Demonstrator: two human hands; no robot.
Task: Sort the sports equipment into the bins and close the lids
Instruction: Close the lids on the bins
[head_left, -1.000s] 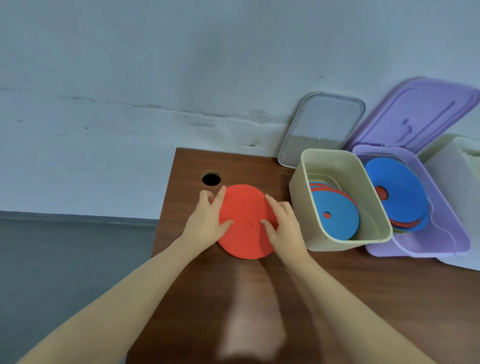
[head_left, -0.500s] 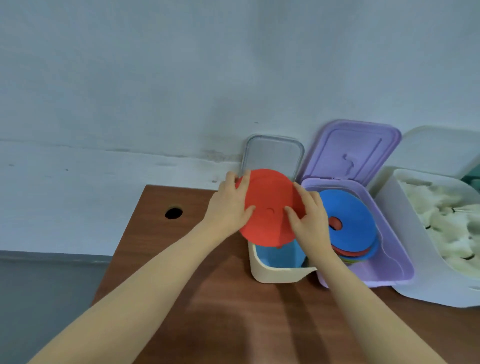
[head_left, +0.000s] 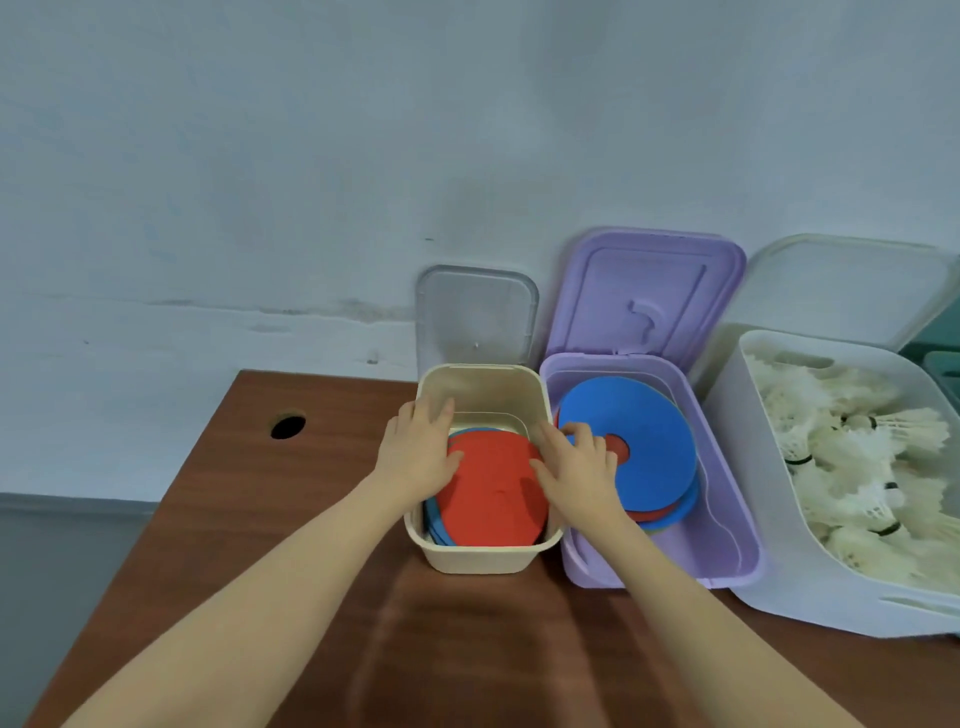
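Your left hand (head_left: 420, 457) and your right hand (head_left: 574, 467) rest on opposite edges of the flat round red disc (head_left: 491, 493), fingers spread and only lightly bent; whether they clasp its rim or merely lie on it cannot be told. The disc sits tilted inside the cream plastic bin (head_left: 483, 556), on top of blue discs whose edges peek out at its left. That bin's clear lid (head_left: 475, 312) leans upright against the wall behind it. Just beside it on your right stands the lilac plastic bin (head_left: 727, 545), its lilac lid (head_left: 644, 291) open, holding a large blue disc with a centre hole (head_left: 644, 441) above red and blue ones. Further right, the white tub (head_left: 769, 571) is full of white feather shuttlecocks (head_left: 857, 467). All rest on the brown wooden table (head_left: 234, 519). No label or writing can be read anywhere.
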